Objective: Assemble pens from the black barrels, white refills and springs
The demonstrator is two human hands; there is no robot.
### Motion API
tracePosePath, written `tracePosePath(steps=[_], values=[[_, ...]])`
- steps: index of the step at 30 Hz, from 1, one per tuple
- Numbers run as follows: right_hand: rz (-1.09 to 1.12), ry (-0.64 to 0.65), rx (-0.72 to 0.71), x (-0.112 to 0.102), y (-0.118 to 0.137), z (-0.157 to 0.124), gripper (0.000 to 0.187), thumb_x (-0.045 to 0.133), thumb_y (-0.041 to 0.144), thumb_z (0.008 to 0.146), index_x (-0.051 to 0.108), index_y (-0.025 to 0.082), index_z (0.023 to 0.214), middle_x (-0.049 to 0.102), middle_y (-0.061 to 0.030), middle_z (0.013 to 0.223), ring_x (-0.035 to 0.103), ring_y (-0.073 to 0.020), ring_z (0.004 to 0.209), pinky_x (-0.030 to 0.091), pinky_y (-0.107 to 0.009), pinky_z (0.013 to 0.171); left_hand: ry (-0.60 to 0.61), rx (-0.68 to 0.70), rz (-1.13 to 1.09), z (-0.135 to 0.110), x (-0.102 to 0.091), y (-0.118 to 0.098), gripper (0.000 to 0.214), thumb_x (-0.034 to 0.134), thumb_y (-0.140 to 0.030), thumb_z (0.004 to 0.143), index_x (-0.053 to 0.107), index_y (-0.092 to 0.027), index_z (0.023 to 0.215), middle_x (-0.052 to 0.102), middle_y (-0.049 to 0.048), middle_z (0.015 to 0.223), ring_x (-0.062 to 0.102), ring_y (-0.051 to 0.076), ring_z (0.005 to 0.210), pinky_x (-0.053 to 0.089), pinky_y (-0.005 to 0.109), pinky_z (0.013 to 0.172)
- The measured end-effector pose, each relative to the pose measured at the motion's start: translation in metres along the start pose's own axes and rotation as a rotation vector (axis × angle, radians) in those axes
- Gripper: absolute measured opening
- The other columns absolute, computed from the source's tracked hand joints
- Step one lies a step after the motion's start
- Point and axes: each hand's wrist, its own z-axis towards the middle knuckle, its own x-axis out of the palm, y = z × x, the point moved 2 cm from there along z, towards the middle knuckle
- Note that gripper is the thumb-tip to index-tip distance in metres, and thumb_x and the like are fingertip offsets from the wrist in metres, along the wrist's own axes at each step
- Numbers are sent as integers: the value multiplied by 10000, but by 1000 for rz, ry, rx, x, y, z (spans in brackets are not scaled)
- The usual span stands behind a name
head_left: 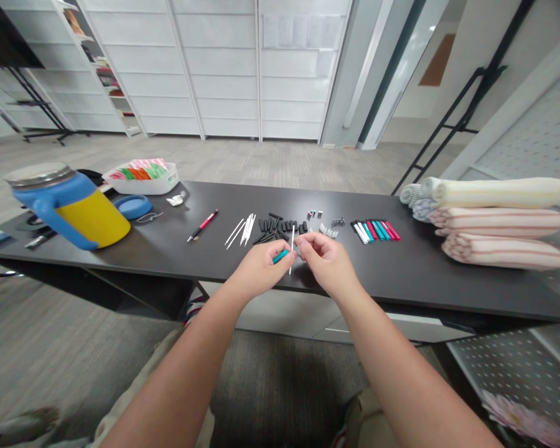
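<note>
My left hand (261, 269) is closed around a teal pen barrel (280, 256) above the near edge of the black table (168, 249). My right hand (324, 254) pinches close to it, fingers pressed together near a thin white refill (292, 247) that stands nearly upright between both hands. Just beyond lie white refills (242, 231), a pile of black pen parts (277, 227), small silver springs and tips (327, 228), and a row of coloured pen barrels (376, 230). A finished red pen (203, 225) lies to the left.
A big yellow and blue jug (70, 208) lies at the table's left, with a blue lid (133, 206) and a white tray of coloured items (144, 174) behind. Rolled striped towels (494, 221) are stacked at the right. Shelves and floor lie beyond.
</note>
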Motion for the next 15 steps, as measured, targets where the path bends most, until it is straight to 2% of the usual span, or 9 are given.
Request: tracePosePath(steps=[3,7,9,13,15], values=[[12,25,32,0,-1,2,392,669,568,925,711,178,903,640,3,709,512,-133,616,397,-265,593,23,15,27,0,2,1,302,551,-427,976,573,-190,790,507,-58,674,432,113,653,319,244,625],[51,82,50,4,-2,3,409,668,592,922,689,186,880,670,-11,751,560,-148,666,436,-273,633,81,36,43,0,4,3,298,538,-421,983,576,-193,795,512,-52,702,450,117,680,323,246,629],[19,95,47,5,-4,3,421,669,600,923,668,190,827,640,-3,713,537,-142,645,416,-267,607,86,43,44,-1,4,2,303,537,-426,985,575,-193,794,516,-51,709,449,117,683,322,247,627],[44,-46,48,0,-8,3,446,658,631,926,595,213,784,502,48,602,396,-106,526,321,-252,514,52,13,29,-3,3,-2,326,590,-473,961,599,-193,795,530,-57,695,443,111,658,330,244,618],[74,-110,54,-3,-9,2,459,642,661,924,583,221,805,489,51,602,376,-104,509,309,-251,492,45,7,25,-3,4,-4,302,604,-472,955,635,-199,830,542,-60,696,445,109,652,339,241,619]])
